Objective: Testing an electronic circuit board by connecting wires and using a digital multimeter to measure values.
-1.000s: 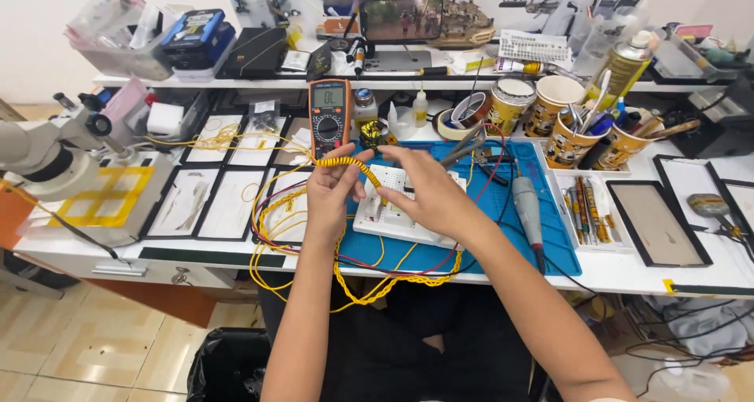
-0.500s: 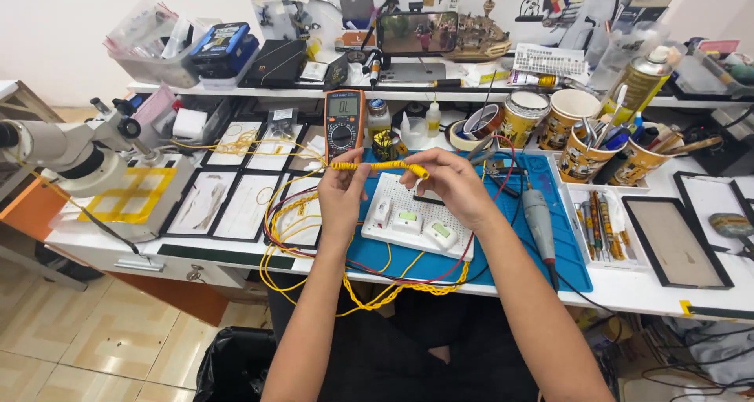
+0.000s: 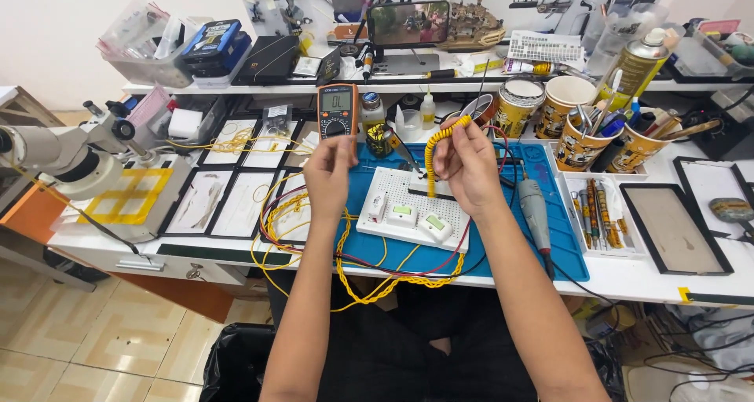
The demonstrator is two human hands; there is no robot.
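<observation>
— Where do we have the coiled yellow wire (image 3: 437,152) at this moment?

— In our right hand (image 3: 469,165), fingers pinched together on its upper part. It hangs from that grip, its long axis close to upright, the top curling over near the fingertips and the lower end reaching down to the far edge of the white rectangular plastic breadboard (image 3: 414,217).

— And our left hand (image 3: 330,173)?

— Raised to the left of the coil, apart from it, touching nothing. Its fingers are drawn loosely together on nothing we can make out.

— So which hand is nearer?

— The right, since it holds the coil; the left stands level with it across a gap, with the orange-cased digital multimeter (image 3: 337,110) just beyond on the far side. The breadboard sits on the blue rubber work mat (image 3: 558,249), and loose yellow wires (image 3: 298,213) loop at its near left
</observation>
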